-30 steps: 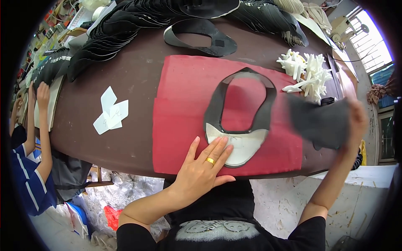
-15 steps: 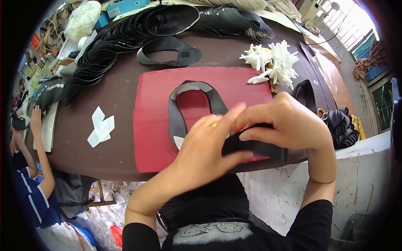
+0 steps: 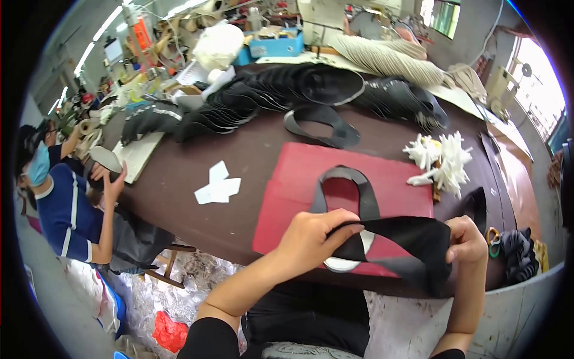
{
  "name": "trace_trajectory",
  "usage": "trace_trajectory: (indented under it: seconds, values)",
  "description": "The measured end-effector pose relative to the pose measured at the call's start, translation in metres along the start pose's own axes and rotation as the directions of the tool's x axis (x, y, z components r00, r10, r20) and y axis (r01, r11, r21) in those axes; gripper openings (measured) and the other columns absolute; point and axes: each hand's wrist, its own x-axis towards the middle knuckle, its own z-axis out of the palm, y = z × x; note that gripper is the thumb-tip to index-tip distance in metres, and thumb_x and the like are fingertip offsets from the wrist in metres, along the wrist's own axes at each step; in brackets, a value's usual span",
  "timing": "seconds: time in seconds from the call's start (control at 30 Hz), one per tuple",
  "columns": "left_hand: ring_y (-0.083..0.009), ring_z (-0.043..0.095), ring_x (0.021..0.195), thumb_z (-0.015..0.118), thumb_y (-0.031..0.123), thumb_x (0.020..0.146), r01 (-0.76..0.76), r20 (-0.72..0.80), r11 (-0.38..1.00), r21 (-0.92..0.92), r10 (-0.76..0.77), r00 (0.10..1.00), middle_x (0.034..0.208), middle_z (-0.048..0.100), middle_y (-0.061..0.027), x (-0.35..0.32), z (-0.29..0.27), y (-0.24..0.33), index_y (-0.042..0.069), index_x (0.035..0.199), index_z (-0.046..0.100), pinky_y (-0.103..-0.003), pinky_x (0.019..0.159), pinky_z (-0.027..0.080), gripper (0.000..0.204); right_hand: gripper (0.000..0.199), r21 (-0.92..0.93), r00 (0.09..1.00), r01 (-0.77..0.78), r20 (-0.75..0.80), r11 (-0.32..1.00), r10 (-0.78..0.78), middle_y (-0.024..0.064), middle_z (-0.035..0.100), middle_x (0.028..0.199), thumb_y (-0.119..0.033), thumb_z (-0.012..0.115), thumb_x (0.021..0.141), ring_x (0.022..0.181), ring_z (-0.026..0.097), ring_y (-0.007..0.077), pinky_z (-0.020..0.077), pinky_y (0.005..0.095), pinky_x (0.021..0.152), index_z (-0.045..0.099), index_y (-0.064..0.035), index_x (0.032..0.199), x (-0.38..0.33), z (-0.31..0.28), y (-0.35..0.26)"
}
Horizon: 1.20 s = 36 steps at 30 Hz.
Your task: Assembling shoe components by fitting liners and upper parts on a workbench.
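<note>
Black shoe pc. (image 3: 412,230) is held above red mat (image 3: 287,179), L end pinched by L hand (image 3: 311,236), R end by R hand (image 3: 468,240). Grey pc. (image 3: 369,208) w/ white toe (image 3: 342,264) is already laid on mat; held one's not set down; more seem left, stacked (image 3: 245,99) on bench (image 3: 230,233).

The person wore a black short-sleeved T-shirt (image 3: 209,340) with a grey print (image 3: 311,350) on its front, forearms (image 3: 245,284) bare, and black cloth (image 3: 308,320) over the lap.
</note>
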Motion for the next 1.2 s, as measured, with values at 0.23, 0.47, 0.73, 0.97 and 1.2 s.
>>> trace_trajectory:
  seconds: [0.23,0.47,0.73,0.97,1.2]
  values:
    - [-0.0142,0.054,0.051,0.065,0.001,0.086,-0.133,-0.173,0.897,0.422,0.224,0.959,0.072,0.067,-0.0023,-0.028,0.026,0.005,0.006,0.11,0.067,-0.027,0.049,0.042,0.024,0.021,-0.462,0.471,-0.114,-0.805,0.88,-0.361,0.0076,0.066,0.085,0.008,0.06,0.073,0.07,0.057,0.0135,0.0445,0.022,0.065,0.065,0.0015,0.092,0.054,0.047,-0.01]
    - [-0.0215,0.057,0.051,0.059,0.005,0.091,-0.131,-0.259,0.901,0.413,0.254,0.932,0.074,0.065,-0.0074,-0.024,0.053,-0.003,0.005,0.119,0.06,-0.032,0.047,0.042,0.029,0.033,-0.787,0.431,-0.531,-0.571,0.316,-0.698,0.0067,0.067,0.098,0.013,0.053,0.073,0.077,0.061,0.0218,0.0486,0.0297,0.073,0.061,-0.0029,0.1,0.059,0.019,0.01]
    - [-0.0207,0.066,0.071,0.049,0.007,0.096,0.382,0.107,0.907,-0.175,-0.369,0.923,0.085,0.066,-0.0104,-0.03,0.113,-0.038,0.005,0.127,0.05,-0.034,0.054,0.047,0.031,0.031,-0.469,0.465,-0.882,-0.882,0.046,-0.08,0.011,0.068,0.105,0.002,0.062,0.077,0.093,0.065,0.0312,0.0502,0.0382,0.079,0.062,-0.0056,0.107,0.072,-0.009,0.025]
    - [-0.021,0.063,0.086,0.051,0.004,0.093,0.774,0.657,0.175,-0.608,-0.436,0.615,0.114,0.058,-0.015,-0.025,0.141,-0.049,0.005,0.133,0.04,-0.03,0.065,0.051,0.041,0.042,-0.848,0.657,-0.521,-0.471,0.097,-0.589,0.0101,0.065,0.093,-0.014,0.07,0.08,0.072,0.065,0.0296,0.0506,0.038,0.064,0.059,-0.0079,0.12,0.044,-0.019,0.108]
    - [-0.0205,0.061,0.093,0.055,0.0,0.087,0.777,0.694,0.223,-0.589,-0.354,0.627,0.119,0.055,-0.016,-0.036,0.138,-0.057,0.004,0.133,0.039,-0.029,0.074,0.054,0.049,0.022,-0.148,0.334,-0.732,-0.929,0.665,0.16,0.006,0.06,0.063,-0.016,0.062,0.086,0.057,0.044,0.0129,0.0399,0.0266,0.055,0.069,0.0052,0.087,-0.048,0.069,0.114]
